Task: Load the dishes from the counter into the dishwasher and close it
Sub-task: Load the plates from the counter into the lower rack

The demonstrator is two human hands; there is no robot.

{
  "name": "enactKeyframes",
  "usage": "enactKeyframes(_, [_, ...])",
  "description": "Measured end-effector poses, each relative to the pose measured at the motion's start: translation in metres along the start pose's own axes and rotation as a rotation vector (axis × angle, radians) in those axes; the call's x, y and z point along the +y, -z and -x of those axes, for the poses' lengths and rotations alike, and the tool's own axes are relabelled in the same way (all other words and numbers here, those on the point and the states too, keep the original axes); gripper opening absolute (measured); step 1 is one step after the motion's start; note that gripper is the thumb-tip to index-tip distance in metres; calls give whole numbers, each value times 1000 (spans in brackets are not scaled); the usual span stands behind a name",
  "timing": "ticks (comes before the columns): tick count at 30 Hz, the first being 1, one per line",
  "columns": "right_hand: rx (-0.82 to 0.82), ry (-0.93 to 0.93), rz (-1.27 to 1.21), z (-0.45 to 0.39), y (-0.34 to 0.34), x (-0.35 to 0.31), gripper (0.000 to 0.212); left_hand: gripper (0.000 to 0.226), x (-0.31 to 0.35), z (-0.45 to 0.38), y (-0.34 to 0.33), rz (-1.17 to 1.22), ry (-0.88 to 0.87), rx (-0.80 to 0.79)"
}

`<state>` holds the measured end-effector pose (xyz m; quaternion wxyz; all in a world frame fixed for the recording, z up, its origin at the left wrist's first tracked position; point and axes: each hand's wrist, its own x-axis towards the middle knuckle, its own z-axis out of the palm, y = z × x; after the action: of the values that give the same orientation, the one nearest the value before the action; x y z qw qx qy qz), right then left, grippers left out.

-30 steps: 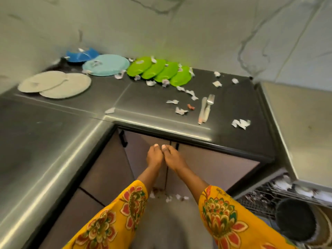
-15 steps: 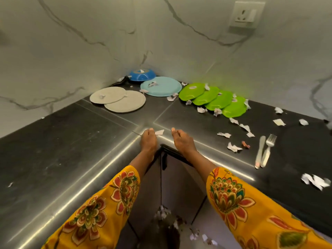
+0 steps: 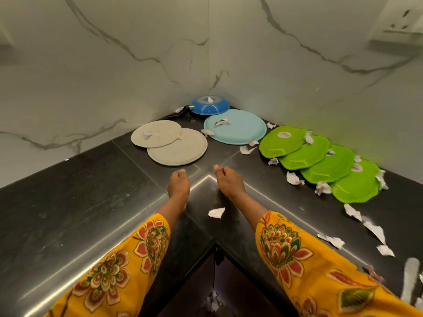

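Dishes lie untouched along the back of the table, gathered into its inner corner: two grey plates (image 3: 170,143) overlapping on the left side of the corner, a pale blue plate (image 3: 235,129) just beside them, a dark blue bowl (image 3: 210,105) turned over in the very corner against the wall, and four green plates (image 3: 320,161) overlapping in a row along the right-hand wall. Torn paper scraps (image 3: 293,178) are scattered among and on them, and more trail toward the table's (image 3: 68,202) right front edge, where blurred pale cutlery (image 3: 409,282) shows at the frame's border.

Both hands hover over the table near its inner front corner, short of the plates. Each grip holds nothing: the left hand (image 3: 179,183) has its fingers curled loosely downward, near the closer grey plate but apart from it; the right hand (image 3: 229,180) is likewise loosely curled, touching no dish.

As far as this view shows, every dish in sight is yet to be loaded. The dishwasher is out of view, so what it holds cannot be told. I judge that the grey plates will be picked up next; the loading and the closing are all left.
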<state>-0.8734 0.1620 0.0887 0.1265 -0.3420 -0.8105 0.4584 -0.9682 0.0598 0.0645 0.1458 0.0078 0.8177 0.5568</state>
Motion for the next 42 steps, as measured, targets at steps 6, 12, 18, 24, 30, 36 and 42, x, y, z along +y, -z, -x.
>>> enactKeyframes(6, [-130, 5, 42, -67, -16, 1, 48, 27, 4, -52, -9, 59, 45, 105])
enactKeyframes(12, [-227, 21, 90, -127, -34, -8, 65, 51, 7, -98, -3, -5, 95, 215])
enactKeyframes(18, [-248, -10, 168, -170, -51, -14, 75, 68, 17, -146, 0, 149, 231, 226])
enactKeyframes(24, [-175, -46, 129, -175, -53, -13, 70, 78, 26, -163, -2, 253, 329, 252])
enactKeyframes(30, [-95, -81, -33, -158, -47, -4, 66, 70, 34, -137, -8, 259, 450, 339])
enactKeyframes(36, [51, -207, -153, -116, -32, 6, 59, 63, 20, -98, -2, 264, 499, 293])
enactKeyframes(42, [249, -305, -179, -51, -15, 21, 50, 58, 4, -46, 10, 410, 476, 187])
